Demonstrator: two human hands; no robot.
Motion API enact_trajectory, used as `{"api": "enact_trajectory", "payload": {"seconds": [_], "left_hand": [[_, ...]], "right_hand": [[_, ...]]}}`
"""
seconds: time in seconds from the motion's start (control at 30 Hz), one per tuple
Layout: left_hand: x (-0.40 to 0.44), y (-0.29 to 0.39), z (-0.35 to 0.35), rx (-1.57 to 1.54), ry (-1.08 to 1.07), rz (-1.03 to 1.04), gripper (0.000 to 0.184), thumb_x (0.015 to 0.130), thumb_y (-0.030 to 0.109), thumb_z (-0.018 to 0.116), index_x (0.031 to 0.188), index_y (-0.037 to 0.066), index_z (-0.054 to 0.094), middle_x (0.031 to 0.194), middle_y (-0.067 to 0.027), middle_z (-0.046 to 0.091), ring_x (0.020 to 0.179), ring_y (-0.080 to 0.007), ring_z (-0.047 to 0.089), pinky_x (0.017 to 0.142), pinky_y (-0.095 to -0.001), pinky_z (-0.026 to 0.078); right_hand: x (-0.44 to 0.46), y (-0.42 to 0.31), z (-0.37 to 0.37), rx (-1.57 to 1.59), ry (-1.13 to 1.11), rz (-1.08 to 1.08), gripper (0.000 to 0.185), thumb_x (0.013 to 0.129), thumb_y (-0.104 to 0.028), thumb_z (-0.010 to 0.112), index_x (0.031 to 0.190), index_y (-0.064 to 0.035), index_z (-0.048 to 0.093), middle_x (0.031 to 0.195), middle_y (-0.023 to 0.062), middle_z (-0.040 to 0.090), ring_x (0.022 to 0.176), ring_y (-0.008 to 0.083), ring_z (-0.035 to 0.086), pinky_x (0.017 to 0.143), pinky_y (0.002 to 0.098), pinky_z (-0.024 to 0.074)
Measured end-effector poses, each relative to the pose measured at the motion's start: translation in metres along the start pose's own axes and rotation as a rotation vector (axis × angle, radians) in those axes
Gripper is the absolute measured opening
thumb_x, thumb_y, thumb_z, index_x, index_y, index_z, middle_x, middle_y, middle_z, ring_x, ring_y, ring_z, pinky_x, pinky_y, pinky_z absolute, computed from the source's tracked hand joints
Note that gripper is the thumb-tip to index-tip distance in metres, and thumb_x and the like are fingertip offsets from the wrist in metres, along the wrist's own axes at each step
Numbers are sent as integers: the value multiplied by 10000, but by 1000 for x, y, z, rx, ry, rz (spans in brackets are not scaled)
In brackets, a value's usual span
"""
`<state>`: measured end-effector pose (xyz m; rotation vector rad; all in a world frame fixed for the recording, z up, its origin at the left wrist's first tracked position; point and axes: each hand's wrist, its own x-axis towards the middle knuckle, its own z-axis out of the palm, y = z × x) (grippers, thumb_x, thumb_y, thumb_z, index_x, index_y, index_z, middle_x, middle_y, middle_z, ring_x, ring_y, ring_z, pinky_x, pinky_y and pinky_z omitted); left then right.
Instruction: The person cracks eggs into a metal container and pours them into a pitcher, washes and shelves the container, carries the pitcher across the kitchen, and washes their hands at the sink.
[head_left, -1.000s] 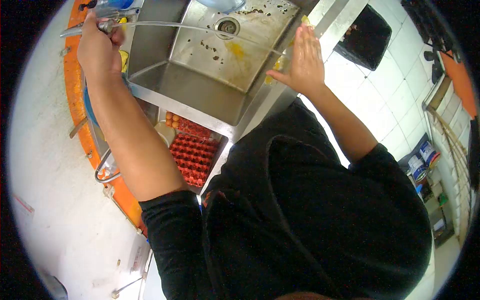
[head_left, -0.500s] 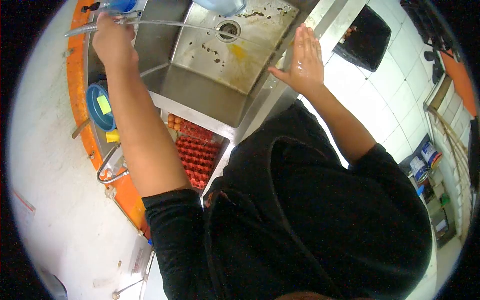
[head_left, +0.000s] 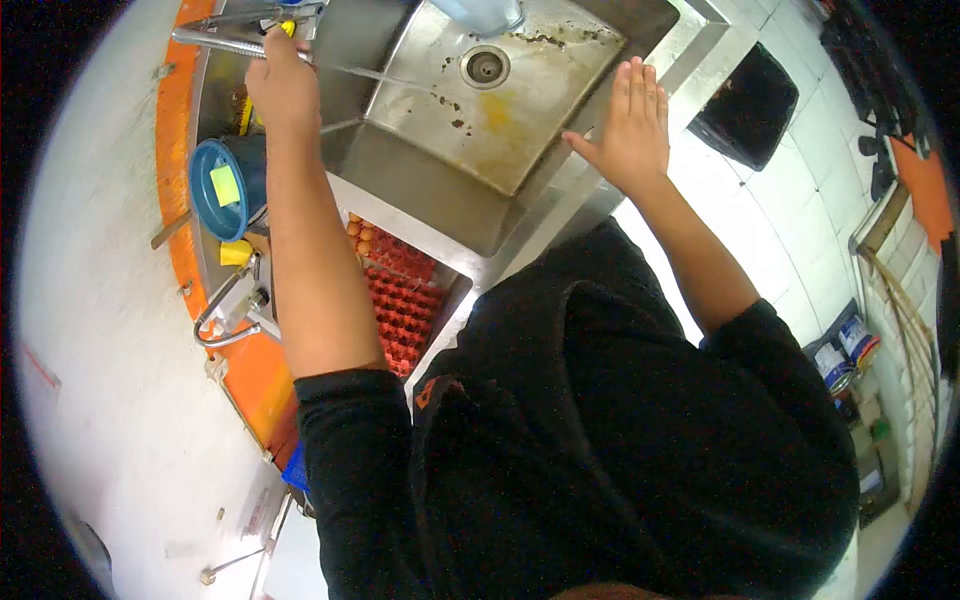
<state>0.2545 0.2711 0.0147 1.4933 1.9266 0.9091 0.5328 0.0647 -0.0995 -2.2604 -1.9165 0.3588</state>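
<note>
My left hand [head_left: 288, 95] is wrapped around a ribbed metal faucet spout [head_left: 220, 42] at the upper left. A thin stream of water [head_left: 375, 76] runs from it into the stainless steel sink [head_left: 420, 185]. My right hand [head_left: 637, 130] lies flat at the sink's near rim, with straight fingers and the thumb spread; nothing is in it. Around the drain [head_left: 487, 67] the sink floor shows dark specks and a yellow stain. At the top edge of the view, a clear bluish plastic container [head_left: 480, 12] is partly cut off.
Left of my forearm stands a blue bucket [head_left: 203, 220] with a yellow-green piece [head_left: 225, 186] in it. Below the sink lie red egg trays [head_left: 405, 310] with several brown eggs [head_left: 361, 236]. A second curved faucet [head_left: 228, 340] is at the left. A black bin [head_left: 755, 105] stands on the tiled floor.
My view has shifted slightly. The spout has turned in my left hand's grip, and the water stream that reached toward the right rim now falls shorter, inside the sink. My right hand stays flat.
</note>
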Motion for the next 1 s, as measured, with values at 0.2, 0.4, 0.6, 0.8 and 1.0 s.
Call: {"api": "enact_trajectory", "payload": {"seconds": [0.2, 0.4, 0.6, 0.8, 1.0], "left_hand": [[10, -42, -12, 439, 18, 258, 589, 955, 442, 378, 767, -38, 662, 693, -263, 616, 730, -420, 633, 682, -491, 454], [9, -53, -17, 449, 33, 285, 463, 963, 408, 472, 1101, -29, 544, 977, -216, 610, 823, -335, 569, 754, -397, 457], [-16, -55, -36, 159, -2, -87, 460, 951, 415, 492, 1149, 3, 546, 1038, -295, 600, 990, -404, 600, 862, -471, 440], [-12, -66, -26, 79, -16, 83, 442, 911, 431, 529, 1000, 2, 589, 890, -255, 645, 878, -435, 619, 783, -486, 473], [-41, -60, -30, 55, 93, 75, 440, 902, 453, 551, 1120, 72, 591, 1184, -208, 577, 1086, -272, 562, 875, -411, 474]], "right_hand": [[-7, -18, 5, -15, -123, -156, 1023, 762, -521, 692, 1444, 67, 208, 1507, 253, 231, 1425, 375, 183, 1161, 462, 175], [-7, -19, 3, 2, -129, -188, 956, 778, -456, 691, 1443, 55, 231, 1492, 250, 271, 1418, 377, 201, 1156, 460, 180], [14, -48, 29, 325, -171, -387, 845, 786, -255, 705, 1428, 59, 254, 1440, 265, 337, 1363, 415, 278, 1127, 485, 223], [80, -154, 91, 1342, -622, -265, 442, 871, -97, 581, 1256, 74, 448, 1206, 223, 566, 1077, 352, 574, 956, 402, 463], [129, -238, 160, 2491, -1206, -25, 391, 935, -204, 524, 1240, 37, 485, 1230, 158, 578, 1082, 294, 589, 969, 403, 478]]}}
